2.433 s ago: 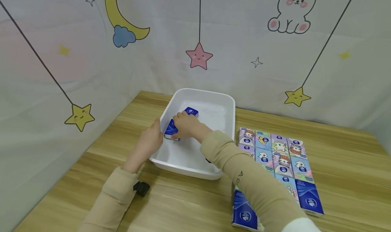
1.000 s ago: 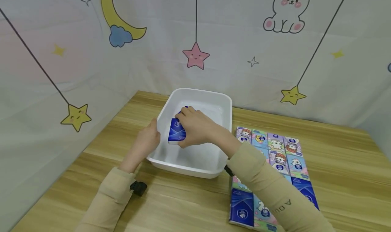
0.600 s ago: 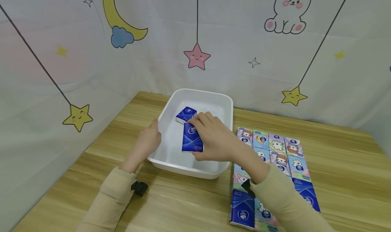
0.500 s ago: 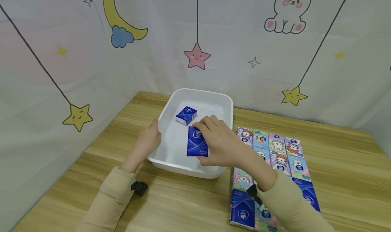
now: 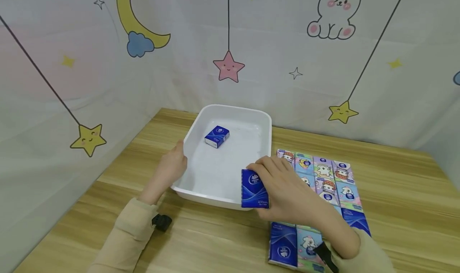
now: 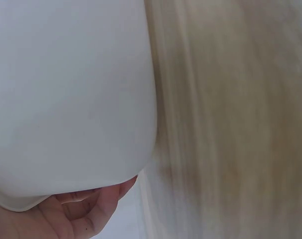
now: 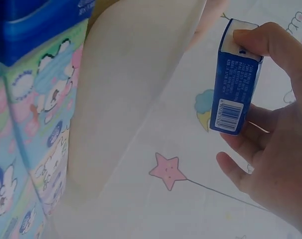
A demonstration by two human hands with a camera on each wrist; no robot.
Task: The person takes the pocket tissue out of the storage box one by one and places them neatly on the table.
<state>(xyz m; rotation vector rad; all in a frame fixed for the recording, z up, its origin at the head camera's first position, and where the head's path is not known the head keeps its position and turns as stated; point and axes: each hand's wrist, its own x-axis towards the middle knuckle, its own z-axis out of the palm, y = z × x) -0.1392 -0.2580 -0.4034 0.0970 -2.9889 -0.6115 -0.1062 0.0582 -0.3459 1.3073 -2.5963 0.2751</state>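
Note:
In the head view my right hand [image 5: 287,191] pinches a blue tissue pack [image 5: 254,190] between thumb and fingers, above the near right corner of a white plastic basin [image 5: 228,167]. The right wrist view shows the pack's narrow side with a barcode [image 7: 228,115], the thumb on one end and fingers at the other. My left hand [image 5: 169,167] grips the basin's left rim. Its curled fingers [image 6: 106,206] show past the basin wall in the left wrist view. A second blue tissue pack [image 5: 217,137] lies inside the basin, toward the far left.
Right of the basin, rows of cartoon-printed tissue packs [image 5: 324,170] lie edge to edge, with blue packs [image 5: 282,245] among them. My right forearm partly covers them. Behind the wooden table [image 5: 402,193] hangs a white printed curtain [image 5: 280,37].
My right hand has lifted the blue pack from beside the other one and carried it right and nearer, to the basin's near right corner. The left hand stays on the rim.

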